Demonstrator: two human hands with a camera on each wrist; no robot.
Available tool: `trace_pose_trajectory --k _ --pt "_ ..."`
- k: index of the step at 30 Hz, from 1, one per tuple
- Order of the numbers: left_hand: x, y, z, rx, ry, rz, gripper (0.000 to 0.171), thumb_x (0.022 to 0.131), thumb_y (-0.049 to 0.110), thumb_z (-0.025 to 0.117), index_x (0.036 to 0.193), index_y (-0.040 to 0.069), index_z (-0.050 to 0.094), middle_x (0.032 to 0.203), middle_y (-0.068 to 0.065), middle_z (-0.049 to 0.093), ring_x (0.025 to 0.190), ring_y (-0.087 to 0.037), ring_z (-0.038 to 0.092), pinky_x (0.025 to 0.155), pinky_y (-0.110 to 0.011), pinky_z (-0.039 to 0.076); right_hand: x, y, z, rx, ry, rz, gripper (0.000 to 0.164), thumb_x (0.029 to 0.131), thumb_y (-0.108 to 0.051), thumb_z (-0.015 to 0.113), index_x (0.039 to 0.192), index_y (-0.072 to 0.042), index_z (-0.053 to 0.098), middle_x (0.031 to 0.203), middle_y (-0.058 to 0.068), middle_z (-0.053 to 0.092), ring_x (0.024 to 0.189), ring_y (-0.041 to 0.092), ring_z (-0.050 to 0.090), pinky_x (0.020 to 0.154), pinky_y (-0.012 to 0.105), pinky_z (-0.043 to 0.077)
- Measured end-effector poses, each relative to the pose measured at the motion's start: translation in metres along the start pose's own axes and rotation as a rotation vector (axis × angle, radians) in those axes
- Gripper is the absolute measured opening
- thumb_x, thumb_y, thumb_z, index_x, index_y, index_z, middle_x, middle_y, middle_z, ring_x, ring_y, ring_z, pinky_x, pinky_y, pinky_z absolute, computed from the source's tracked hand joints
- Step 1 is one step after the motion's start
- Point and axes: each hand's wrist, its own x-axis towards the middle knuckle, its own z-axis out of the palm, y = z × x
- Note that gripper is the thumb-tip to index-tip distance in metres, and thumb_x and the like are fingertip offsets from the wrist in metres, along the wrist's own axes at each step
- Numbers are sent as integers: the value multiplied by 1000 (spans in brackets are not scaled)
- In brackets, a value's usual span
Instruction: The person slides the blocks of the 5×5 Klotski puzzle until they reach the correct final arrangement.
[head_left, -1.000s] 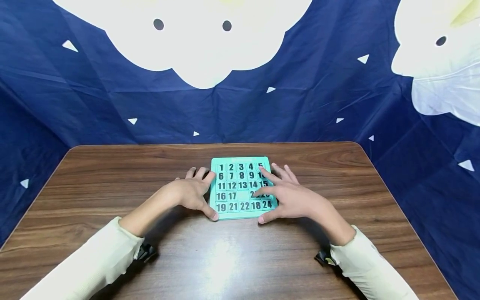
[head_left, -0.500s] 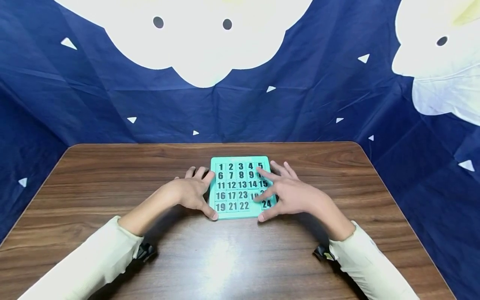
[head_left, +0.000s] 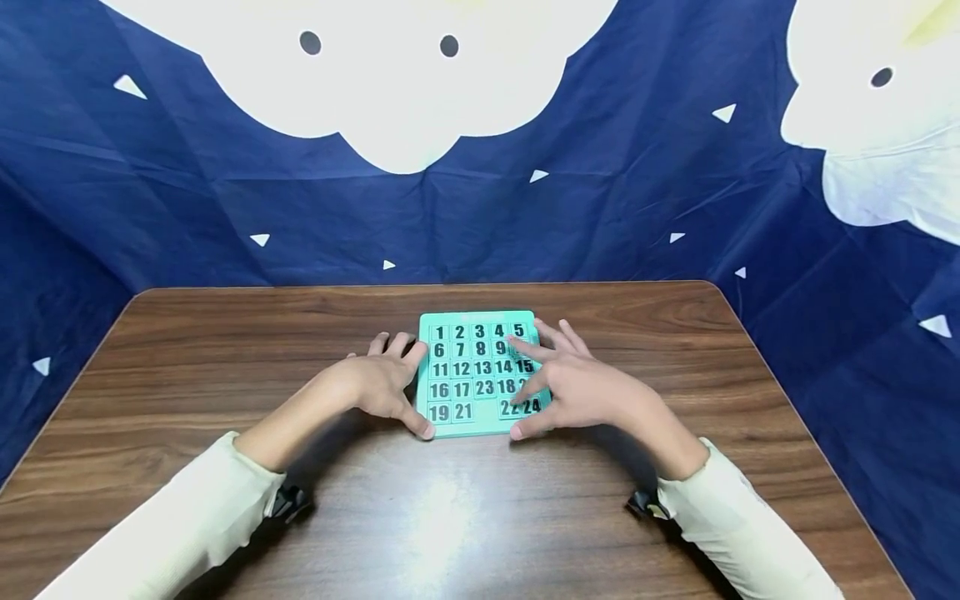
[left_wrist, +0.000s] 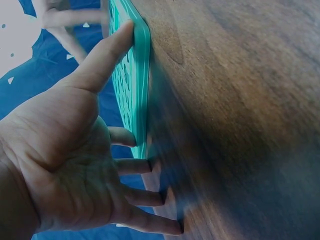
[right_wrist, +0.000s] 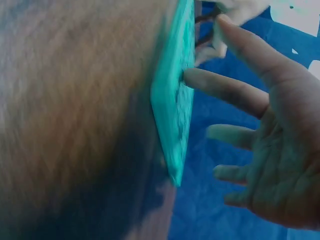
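Note:
A turquoise sliding number puzzle [head_left: 482, 368] lies flat on the wooden table, its black-numbered tiles facing up. On its left side my left hand [head_left: 381, 388] is spread, with the thumb [left_wrist: 120, 42] on the near-left corner and the index fingertip at the left edge. The other left fingers reach down to the tabletop. My right hand [head_left: 588, 390] hovers over the right part of the puzzle, its index fingertip [right_wrist: 194, 78] down at the 22 tile [head_left: 509, 407] in the bottom row. A gap shows between 21 and 22. The right hand covers some tiles on that side.
The brown wooden table [head_left: 262, 325] extends around the puzzle. Behind it hangs a dark blue cloth [head_left: 322, 217] with white cloud shapes and small triangles. Black straps [head_left: 291, 503] sit at both wrists, by the pale sleeves.
The 23 tile has slid left, 18 has moved up from the bottom row, and 22 has slid right beside 24. My right index finger moved with them; my left hand stays at the edge.

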Motion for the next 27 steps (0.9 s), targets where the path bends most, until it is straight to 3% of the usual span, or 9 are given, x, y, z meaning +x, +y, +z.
trace_pose_trajectory --k 4,9,16,21,27 --pt "0 -1 1 0 -4 1 114 81 76 92 157 14 34 173 -24 28 166 -66 18 115 -93 34 7 -1 7 42 -47 -26 74 94 -72 82 157 -36 68 190 12 19 176 53 3 137 79 -1" --pt "0 0 0 -4 -3 6 115 81 75 92 159 14 34 174 -25 28 166 -66 17 116 -93 33 0 -3 5 110 -147 -38 67 94 -70 83 152 -39 72 191 6 17 177 51 -4 137 79 -7" --pt "1 1 -2 2 -4 4 113 81 75 92 157 14 35 174 -24 28 166 -65 18 116 -92 34 -3 8 3 26 -17 22 69 92 -72 83 149 -34 76 189 16 20 175 57 7 136 81 0" --pt "-1 0 -2 10 -1 2 114 80 76 92 156 13 35 172 -24 29 165 -65 19 115 -91 36 7 2 9 58 -48 -11 76 93 -72 82 158 -36 68 191 14 16 176 54 2 137 79 -2" --pt "-2 0 -2 7 -3 6 118 81 76 92 161 13 32 174 -26 27 165 -67 17 115 -92 36 -3 4 3 124 -19 -56 48 92 -65 87 129 -35 87 189 12 26 176 54 4 135 82 -2"
